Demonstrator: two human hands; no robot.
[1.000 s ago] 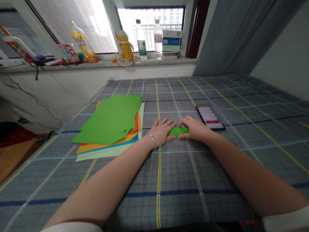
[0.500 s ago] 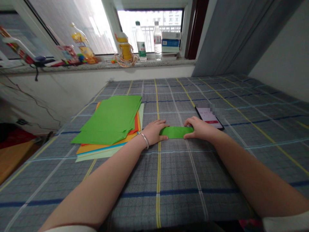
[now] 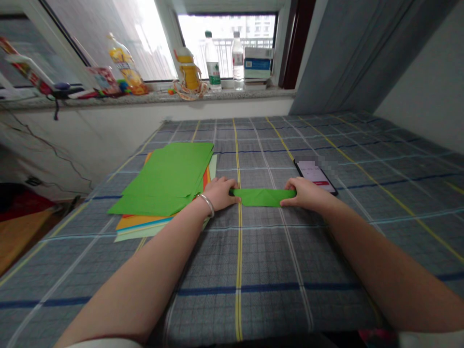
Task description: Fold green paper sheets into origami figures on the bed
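A folded strip of green paper (image 3: pixel 264 196) lies flat on the grey checked bedsheet (image 3: pixel 253 251). My left hand (image 3: pixel 217 192), with a silver bangle on the wrist, presses its fingers down on the strip's left end. My right hand (image 3: pixel 306 192) presses on the strip's right end. Both hands have their fingers curled onto the paper. The ends of the strip are hidden under the fingertips.
A stack of coloured paper sheets (image 3: pixel 165 186), green on top, lies left of my left hand. A phone (image 3: pixel 316 176) with a lit screen lies just behind my right hand. Bottles (image 3: pixel 212 60) and a box (image 3: pixel 257 63) stand on the windowsill. A grey curtain (image 3: pixel 355 53) hangs at the right.
My hands have slid apart along the green strip, the left one leftward and the right one rightward, so more of the strip shows between them.
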